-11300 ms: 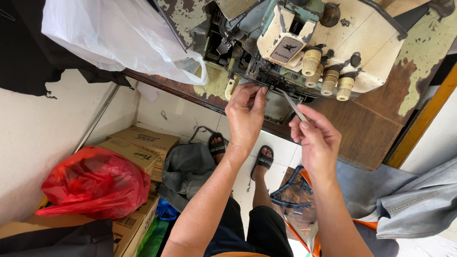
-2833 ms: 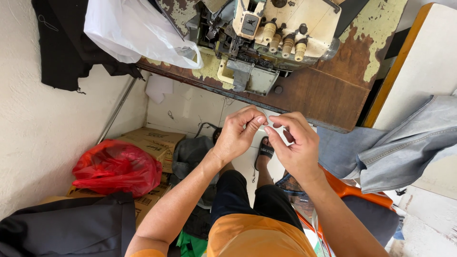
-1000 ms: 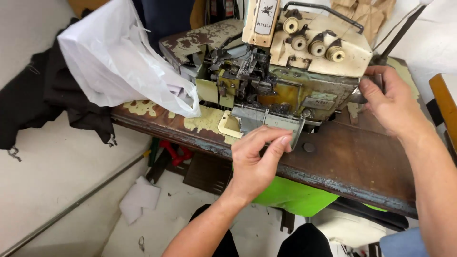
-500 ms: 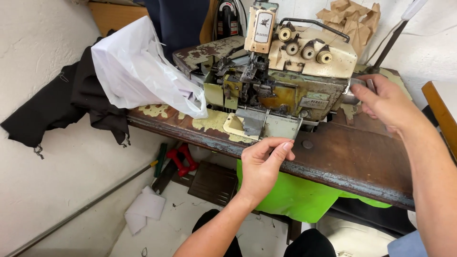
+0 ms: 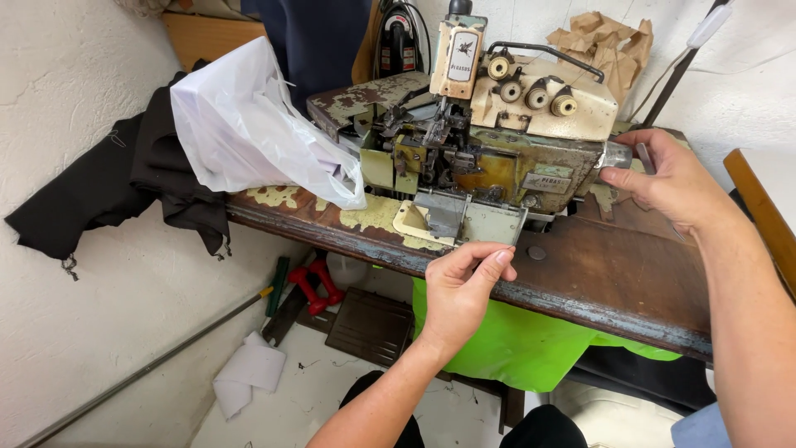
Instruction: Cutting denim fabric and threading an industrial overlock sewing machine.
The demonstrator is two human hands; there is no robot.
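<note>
**Both hands raised from the lap to the old sewing machine**

Since the earlier frames, both hands have been brought up from the lap to desk height, and the view has been lifted onto the machine. The left hand [image 5: 461,286] is held at the front edge of the desk [image 5: 597,282], just below the cream front plate [image 5: 460,222] of the sewing machine [image 5: 489,133]; its thumb and forefinger are pinched together, but whether anything fine is held between them cannot be told. The right hand [image 5: 672,178] is closed on the metal handwheel [image 5: 618,155] at the right end of the machine, with thumb below and fingers above, and a slim grey tool [image 5: 645,158] is seen tucked under the fingers.

Three tension knobs [image 5: 535,87] are set in a row on the machine's worn cream top. A white plastic bag [image 5: 249,133] is draped over the left end of the desk, touching the machine, with black cloth [image 5: 133,191] hanging beside it against the wall. Bright green fabric [image 5: 514,340] is hung below the desk. On the floor, a red object [image 5: 313,284], a dark treadle [image 5: 369,319] and a white scrap [image 5: 247,377] are seen.
</note>
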